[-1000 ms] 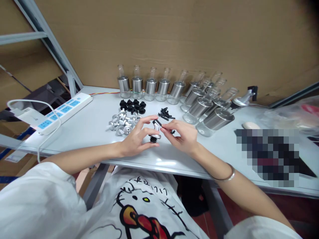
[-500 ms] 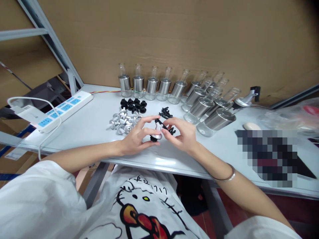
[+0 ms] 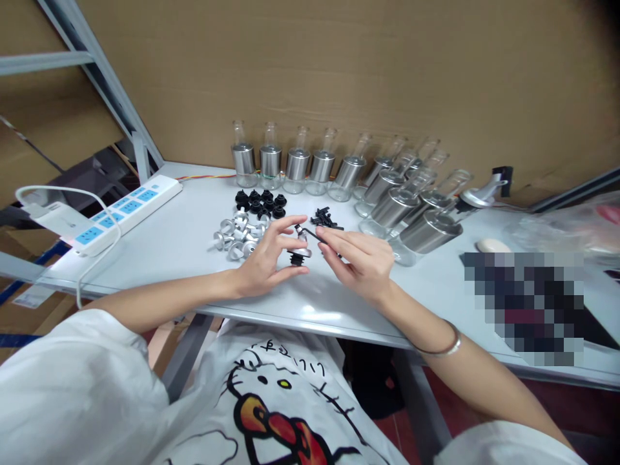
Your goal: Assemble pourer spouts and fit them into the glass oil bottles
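Note:
My left hand (image 3: 259,263) is closed around a bottle pourer (image 3: 301,252), its silver body upright above a black ribbed stopper. Opposite it, my right hand (image 3: 362,261) pinches a thin black lever (image 3: 312,235) between thumb and fingers. The lever's far end meets the pourer's dark tip; whether it is joined there I cannot tell. Beside my left hand lies a heap of silver spout pieces (image 3: 237,240), with black stoppers (image 3: 261,203) behind them. Small black parts (image 3: 325,217) are piled just beyond my right fingers, which partly hide them.
Several glass bottles with metal sleeves (image 3: 321,165) line the back and right. One at the right carries a fitted pourer (image 3: 484,194). A white power strip (image 3: 128,216) with a cable lies left. A pale oval object (image 3: 493,246) and plastic bag (image 3: 576,226) are at right.
The pourer has tipped more upright and shifted slightly left, showing its ribbed stopper. My right hand has drawn slightly to the right, its fingers straighter along the black lever.

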Available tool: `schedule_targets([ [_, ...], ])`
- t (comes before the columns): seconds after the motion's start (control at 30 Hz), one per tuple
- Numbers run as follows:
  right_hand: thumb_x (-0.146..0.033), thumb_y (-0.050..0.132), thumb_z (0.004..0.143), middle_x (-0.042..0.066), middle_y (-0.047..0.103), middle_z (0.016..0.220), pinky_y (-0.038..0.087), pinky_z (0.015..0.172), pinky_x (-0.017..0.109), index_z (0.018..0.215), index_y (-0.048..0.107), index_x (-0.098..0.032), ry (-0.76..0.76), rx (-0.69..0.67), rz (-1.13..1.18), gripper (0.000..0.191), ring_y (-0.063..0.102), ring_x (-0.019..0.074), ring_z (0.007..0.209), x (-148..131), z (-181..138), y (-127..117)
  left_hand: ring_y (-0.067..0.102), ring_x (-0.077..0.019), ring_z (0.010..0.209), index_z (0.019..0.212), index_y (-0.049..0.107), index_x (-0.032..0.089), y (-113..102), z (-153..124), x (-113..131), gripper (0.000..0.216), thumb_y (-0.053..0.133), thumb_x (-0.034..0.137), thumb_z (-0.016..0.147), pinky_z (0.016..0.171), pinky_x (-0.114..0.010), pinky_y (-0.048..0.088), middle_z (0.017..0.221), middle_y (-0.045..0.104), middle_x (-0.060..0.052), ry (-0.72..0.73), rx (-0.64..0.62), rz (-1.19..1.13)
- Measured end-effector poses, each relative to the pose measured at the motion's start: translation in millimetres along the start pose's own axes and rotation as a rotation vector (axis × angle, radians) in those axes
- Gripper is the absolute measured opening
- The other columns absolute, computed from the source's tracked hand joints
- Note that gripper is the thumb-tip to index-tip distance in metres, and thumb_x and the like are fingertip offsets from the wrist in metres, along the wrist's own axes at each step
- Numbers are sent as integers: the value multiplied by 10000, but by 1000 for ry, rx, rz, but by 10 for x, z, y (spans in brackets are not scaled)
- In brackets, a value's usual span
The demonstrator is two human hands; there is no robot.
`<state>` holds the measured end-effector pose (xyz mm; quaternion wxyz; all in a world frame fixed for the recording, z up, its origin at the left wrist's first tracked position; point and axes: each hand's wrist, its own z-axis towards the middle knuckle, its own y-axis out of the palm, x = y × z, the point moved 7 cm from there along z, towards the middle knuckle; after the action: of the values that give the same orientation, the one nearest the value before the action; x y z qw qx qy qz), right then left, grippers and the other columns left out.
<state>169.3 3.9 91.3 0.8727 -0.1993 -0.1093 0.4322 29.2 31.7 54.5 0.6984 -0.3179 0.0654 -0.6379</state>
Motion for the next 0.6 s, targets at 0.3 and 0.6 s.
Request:
schedule_targets([
  [0.3,-134,617,863,43,770,807,566,594,229,945,717,-181,61,7,-19,137,724,147,662,63,-18,19,368,-256,1358,1176,479,272,42,-15,16,352,630,361,870,970,-436,495,1453,316,-100,21,-28,13],
  [0.6,-144,611,859,14,716,648,487,522,227,946,714,-186,8,0,-53,141,639,117,536,17,-14,28,437,-226,1261,1198,450,282,24,-3,20,366,593,407,885,944,-417,488,1362,409,-99,0,-33,52],
])
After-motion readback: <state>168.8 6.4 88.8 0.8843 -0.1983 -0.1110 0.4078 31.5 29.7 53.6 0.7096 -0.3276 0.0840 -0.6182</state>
